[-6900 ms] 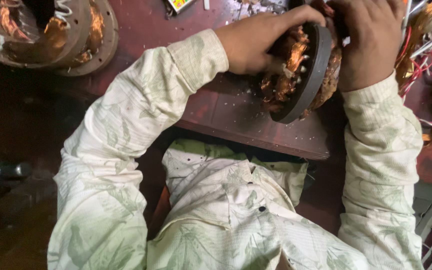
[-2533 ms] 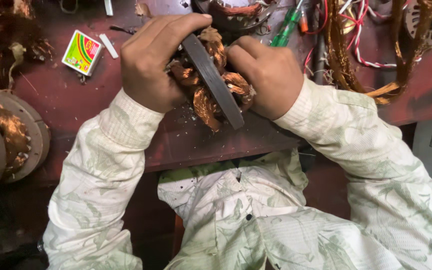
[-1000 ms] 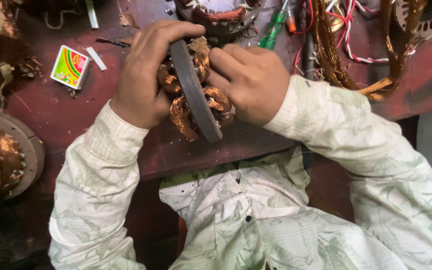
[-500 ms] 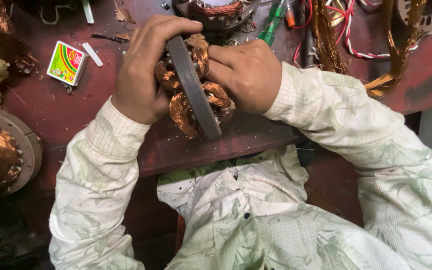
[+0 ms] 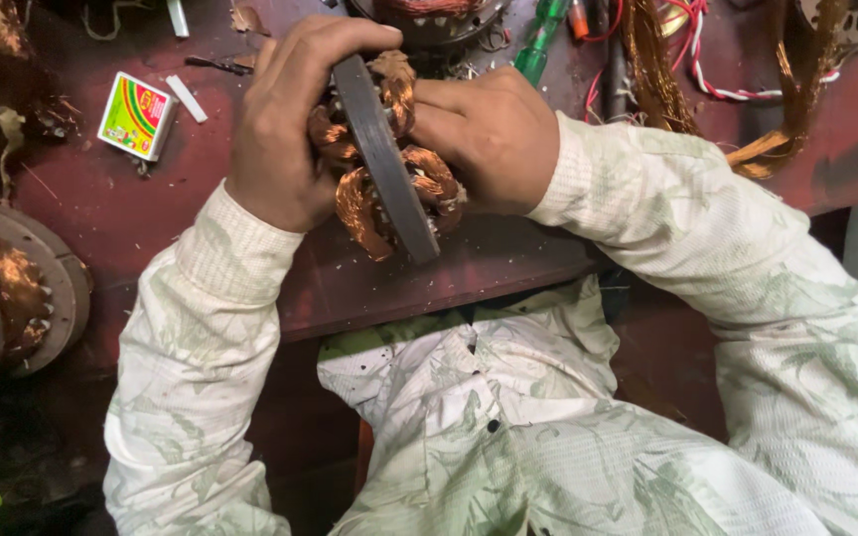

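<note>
Workbench (image 5: pixel 151 208): dark red, scuffed top strewn with pale flecks; its near edge runs just below the hands.
Stator (image 5: pixel 381 159): flat grey metal ring standing on edge at the bench's near edge, glossy copper coils bulging from both faces.
Left hand (image 5: pixel 285 129): fingers curled over the ring's top, clamping its left face.
Right hand (image 5: pixel 494 139): closed against the right-face coils, gripping them.
Small box (image 5: pixel 137 115): green and yellow, well apart at left.
</note>
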